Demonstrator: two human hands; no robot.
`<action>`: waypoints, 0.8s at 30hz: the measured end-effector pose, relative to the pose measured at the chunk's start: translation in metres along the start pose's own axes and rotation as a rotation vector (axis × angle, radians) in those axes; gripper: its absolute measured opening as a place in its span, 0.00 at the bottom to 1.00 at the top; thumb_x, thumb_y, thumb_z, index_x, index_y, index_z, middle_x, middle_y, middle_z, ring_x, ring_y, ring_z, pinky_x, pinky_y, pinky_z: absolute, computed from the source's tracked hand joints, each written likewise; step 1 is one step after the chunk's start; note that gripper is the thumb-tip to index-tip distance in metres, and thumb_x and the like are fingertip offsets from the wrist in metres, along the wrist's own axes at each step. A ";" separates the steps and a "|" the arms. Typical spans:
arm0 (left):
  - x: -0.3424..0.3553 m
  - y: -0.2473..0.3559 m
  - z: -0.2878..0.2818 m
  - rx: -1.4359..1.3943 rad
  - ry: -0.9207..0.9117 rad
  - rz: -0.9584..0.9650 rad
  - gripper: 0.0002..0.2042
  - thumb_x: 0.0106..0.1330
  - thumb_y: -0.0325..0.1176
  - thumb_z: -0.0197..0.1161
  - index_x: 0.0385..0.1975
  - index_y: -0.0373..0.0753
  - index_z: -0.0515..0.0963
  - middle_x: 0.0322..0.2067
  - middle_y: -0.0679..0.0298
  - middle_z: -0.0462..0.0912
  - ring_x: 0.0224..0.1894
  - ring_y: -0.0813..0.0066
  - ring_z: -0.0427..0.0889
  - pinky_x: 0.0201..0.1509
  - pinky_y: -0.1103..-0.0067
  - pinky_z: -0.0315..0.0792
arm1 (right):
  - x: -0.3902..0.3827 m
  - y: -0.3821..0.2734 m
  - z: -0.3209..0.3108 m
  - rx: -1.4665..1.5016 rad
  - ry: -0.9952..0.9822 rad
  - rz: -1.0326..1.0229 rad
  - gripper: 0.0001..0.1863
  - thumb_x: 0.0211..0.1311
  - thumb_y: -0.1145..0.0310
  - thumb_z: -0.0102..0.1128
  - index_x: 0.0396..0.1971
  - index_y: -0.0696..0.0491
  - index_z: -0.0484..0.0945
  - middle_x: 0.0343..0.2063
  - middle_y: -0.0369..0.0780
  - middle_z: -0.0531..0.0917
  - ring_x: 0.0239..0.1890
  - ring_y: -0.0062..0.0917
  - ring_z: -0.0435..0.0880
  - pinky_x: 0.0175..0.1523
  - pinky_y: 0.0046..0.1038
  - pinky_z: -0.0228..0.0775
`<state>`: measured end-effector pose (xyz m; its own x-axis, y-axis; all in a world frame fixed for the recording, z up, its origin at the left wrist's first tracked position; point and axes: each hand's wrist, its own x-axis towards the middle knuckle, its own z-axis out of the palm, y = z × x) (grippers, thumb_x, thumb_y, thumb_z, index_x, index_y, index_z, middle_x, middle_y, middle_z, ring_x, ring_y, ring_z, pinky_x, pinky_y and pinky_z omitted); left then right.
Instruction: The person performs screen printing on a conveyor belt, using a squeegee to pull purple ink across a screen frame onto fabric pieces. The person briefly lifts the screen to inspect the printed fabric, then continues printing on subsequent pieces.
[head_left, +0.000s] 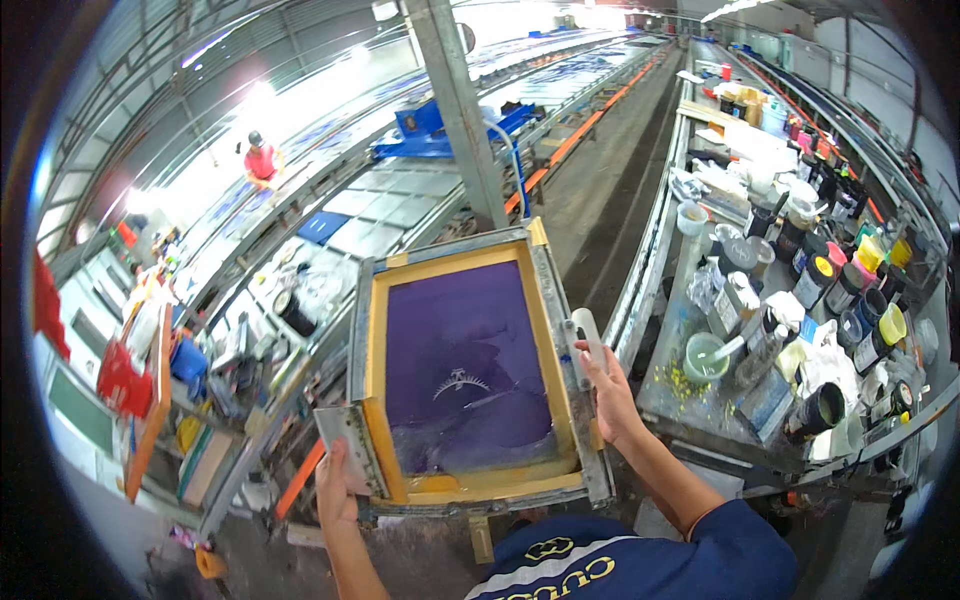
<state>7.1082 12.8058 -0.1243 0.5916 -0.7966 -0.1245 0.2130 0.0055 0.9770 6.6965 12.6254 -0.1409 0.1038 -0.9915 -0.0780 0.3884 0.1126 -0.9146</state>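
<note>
A screen printing frame (455, 330) with a purple coated mesh, a small pale design and yellow tape round the inside is held in front of my body, tilted. My left hand (338, 480) grips a pale metal side plate (360, 440) at the frame's lower left. On the other side, my right hand (610, 400) has its fingers wrapped round a white handle (590, 330) on the upper half of the frame's right edge.
A bench (665, 380) crowded with ink pots (840, 290) runs along the right beside an aisle (610, 190). A steel post (455, 130) stands ahead. Long printing tables (380, 200) fill the left, where a person in red (258, 160) stands. A cluttered cart (150, 400) is lower left.
</note>
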 end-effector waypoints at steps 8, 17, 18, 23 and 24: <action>0.260 -0.010 0.179 0.013 -0.352 -0.138 0.20 0.73 0.46 0.68 0.49 0.33 0.83 0.41 0.67 0.87 0.37 0.82 0.84 0.39 0.81 0.75 | 0.149 -0.016 -0.024 0.022 0.477 -0.146 0.15 0.71 0.60 0.65 0.54 0.48 0.81 0.54 0.34 0.79 0.62 0.22 0.70 0.70 0.28 0.54; 0.438 -0.052 0.432 0.169 -0.814 -0.369 0.31 0.70 0.55 0.69 0.50 0.26 0.81 0.40 0.60 0.86 0.42 0.76 0.84 0.48 0.76 0.76 | 0.252 -0.036 -0.094 -0.040 0.862 -0.396 0.18 0.73 0.62 0.61 0.57 0.53 0.77 0.51 0.38 0.81 0.53 0.26 0.81 0.60 0.33 0.72; 0.457 -0.050 0.464 0.173 -0.864 -0.360 0.32 0.69 0.56 0.69 0.51 0.25 0.81 0.41 0.58 0.86 0.43 0.75 0.84 0.49 0.76 0.76 | 0.275 -0.044 -0.099 -0.001 0.876 -0.427 0.18 0.74 0.63 0.60 0.58 0.53 0.77 0.51 0.39 0.81 0.53 0.26 0.82 0.60 0.33 0.73; 0.545 -0.048 0.591 0.179 -0.939 -0.350 0.38 0.67 0.58 0.70 0.57 0.23 0.76 0.47 0.53 0.84 0.49 0.72 0.83 0.56 0.74 0.75 | 0.410 -0.080 -0.146 0.166 0.823 -0.433 0.20 0.75 0.64 0.58 0.62 0.54 0.72 0.49 0.39 0.81 0.49 0.27 0.83 0.55 0.33 0.79; 0.562 -0.048 0.609 0.183 -0.923 -0.319 0.38 0.67 0.58 0.70 0.57 0.22 0.76 0.47 0.53 0.84 0.49 0.72 0.82 0.56 0.74 0.74 | 0.436 -0.084 -0.156 0.191 0.754 -0.429 0.20 0.75 0.64 0.58 0.62 0.53 0.73 0.49 0.39 0.81 0.50 0.27 0.83 0.55 0.33 0.79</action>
<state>6.9571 11.9903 -0.1357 -0.3267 -0.9031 -0.2787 0.0876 -0.3225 0.9425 6.5665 12.1734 -0.1597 -0.6904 -0.7220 -0.0455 0.4082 -0.3368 -0.8485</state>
